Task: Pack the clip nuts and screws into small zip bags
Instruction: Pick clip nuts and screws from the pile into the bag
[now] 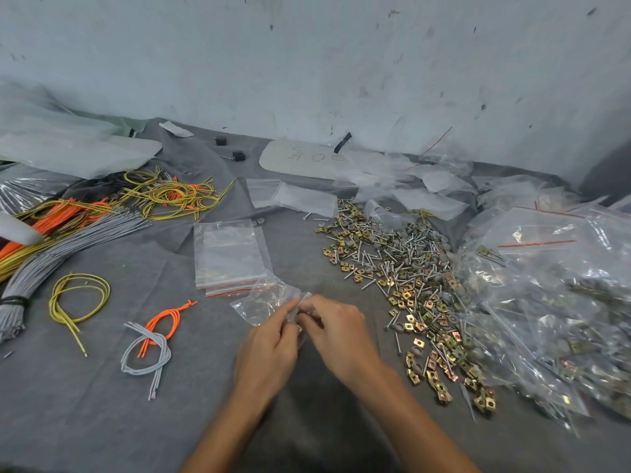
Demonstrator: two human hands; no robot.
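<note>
A single head-worn wide-angle view looks forward and down — close over the grey-covered table (102, 404), wall (307, 63) behind.

L hand (268, 343), R hand (338, 331): zip bag (262, 303)

I count two hands, the left hand (269, 339) and the right hand (336, 331), pinching one small bag (264, 300). To their left are three cord loops: one yellow loop (68, 315), one orange loop (167, 319), one grey loop (159, 340). Beyond them I see two black blocks (238, 156). To their right is one heap of nuts and screws (403, 268), too many for me to count.
</note>
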